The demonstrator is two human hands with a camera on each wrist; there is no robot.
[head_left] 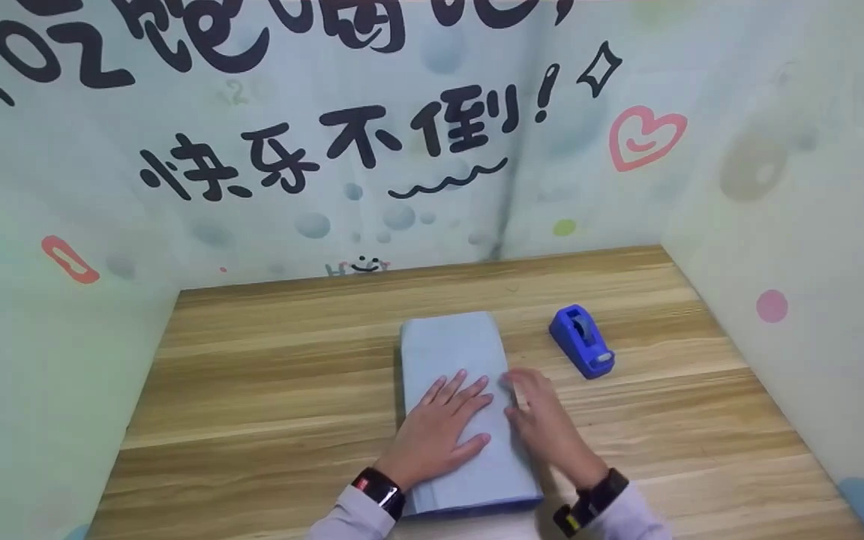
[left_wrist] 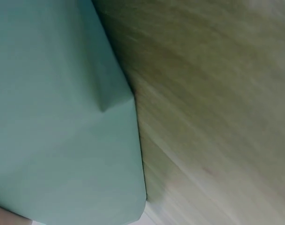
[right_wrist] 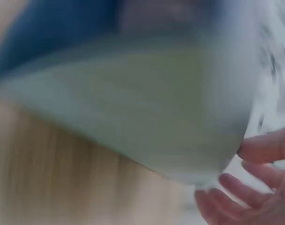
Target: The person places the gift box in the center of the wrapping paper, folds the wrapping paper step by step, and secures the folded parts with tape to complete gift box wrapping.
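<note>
A long package in pale blue paper lies on the wooden table, its near end showing a darker blue edge. My left hand rests flat on top of it with the fingers spread. At the package's right side is my right hand, its fingers loosely bent and fingertips right at the paper's edge. Up close in the right wrist view, the fingers touch the paper's far corner. In the left wrist view, the paper shows a folded crease along its side; most of the left hand is hidden there.
A blue tape dispenser stands on the table to the right of the package. Pale walls with black lettering and coloured drawings enclose the table at the back and both sides.
</note>
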